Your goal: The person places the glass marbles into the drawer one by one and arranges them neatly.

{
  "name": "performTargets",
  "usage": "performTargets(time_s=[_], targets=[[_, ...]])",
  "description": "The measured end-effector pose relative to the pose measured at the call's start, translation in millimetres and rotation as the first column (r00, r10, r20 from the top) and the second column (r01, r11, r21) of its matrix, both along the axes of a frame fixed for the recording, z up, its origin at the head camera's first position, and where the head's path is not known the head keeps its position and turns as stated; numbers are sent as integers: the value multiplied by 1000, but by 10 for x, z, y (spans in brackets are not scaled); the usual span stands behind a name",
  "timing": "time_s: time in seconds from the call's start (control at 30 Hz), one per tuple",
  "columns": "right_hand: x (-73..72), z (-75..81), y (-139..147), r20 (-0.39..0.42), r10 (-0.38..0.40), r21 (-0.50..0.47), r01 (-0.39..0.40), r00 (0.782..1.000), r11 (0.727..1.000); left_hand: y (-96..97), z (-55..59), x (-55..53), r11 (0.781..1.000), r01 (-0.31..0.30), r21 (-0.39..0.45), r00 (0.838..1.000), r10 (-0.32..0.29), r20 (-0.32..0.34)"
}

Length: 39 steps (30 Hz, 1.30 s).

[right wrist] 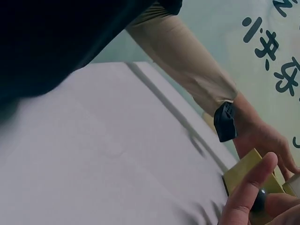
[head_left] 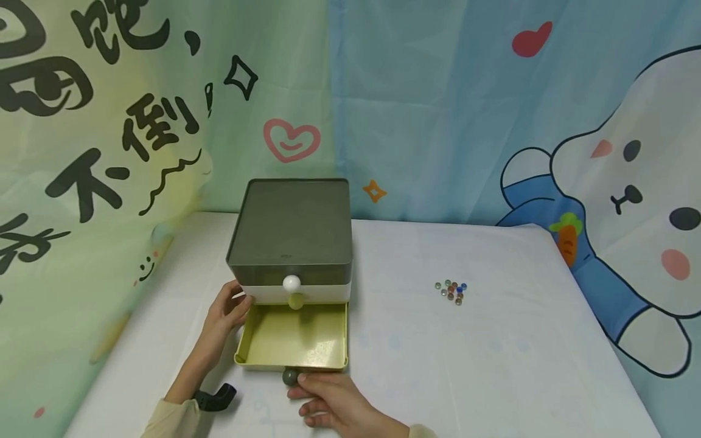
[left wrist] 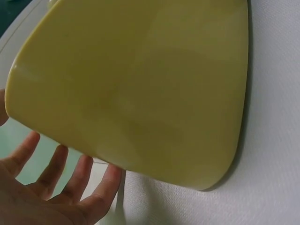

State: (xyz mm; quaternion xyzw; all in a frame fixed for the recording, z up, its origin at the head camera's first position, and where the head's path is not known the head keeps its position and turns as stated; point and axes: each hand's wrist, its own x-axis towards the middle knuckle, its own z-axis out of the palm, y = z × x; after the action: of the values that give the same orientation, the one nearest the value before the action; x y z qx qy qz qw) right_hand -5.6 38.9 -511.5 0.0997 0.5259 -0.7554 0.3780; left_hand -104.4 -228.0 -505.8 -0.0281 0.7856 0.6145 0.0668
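A small drawer box (head_left: 292, 231) stands on the table, with a dark green top and a white band below it. Its lowest drawer (head_left: 298, 340), yellow-green, is pulled out toward the person and its bare floor shows. My right hand (head_left: 339, 401) pinches the dark round drawer knob (head_left: 290, 377) at the drawer's front between thumb and fingers. At the box's left side is my left hand (head_left: 221, 316), fingers spread and fingertips against the edge. The left wrist view is mostly filled by a smooth yellow-green wall (left wrist: 140, 93), the fingers (left wrist: 77, 178) along its lower edge.
Several small coloured glass marbles (head_left: 451, 289) lie in a cluster on the white tablecloth (head_left: 493, 365), right of the box. A white knob (head_left: 291, 283) and a yellow-green knob (head_left: 296, 301) sit on the drawers above. A printed curtain (head_left: 416, 121) hangs behind.
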Motion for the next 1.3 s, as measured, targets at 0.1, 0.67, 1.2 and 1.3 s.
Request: performTargets(time_s=[0.1,0.67,1.2,1.3], targets=[[4,8,101,-9,19,13,-19,1000,1000,-1,0,-7,1000,3,3,1000,-3,1],[4,88,614,-71,-17,166,29,997,986,-5,-12,-12,999,2,36,1000,-1,-6],[-60,69,647,-243,-185,263,248,952,932,20,-17,-9,1000,14,21,999,-13,-50],[-68,70,636,-259,-192,257,260,947,931,58,-15,-13,998,18,-53,995,-23,-95]])
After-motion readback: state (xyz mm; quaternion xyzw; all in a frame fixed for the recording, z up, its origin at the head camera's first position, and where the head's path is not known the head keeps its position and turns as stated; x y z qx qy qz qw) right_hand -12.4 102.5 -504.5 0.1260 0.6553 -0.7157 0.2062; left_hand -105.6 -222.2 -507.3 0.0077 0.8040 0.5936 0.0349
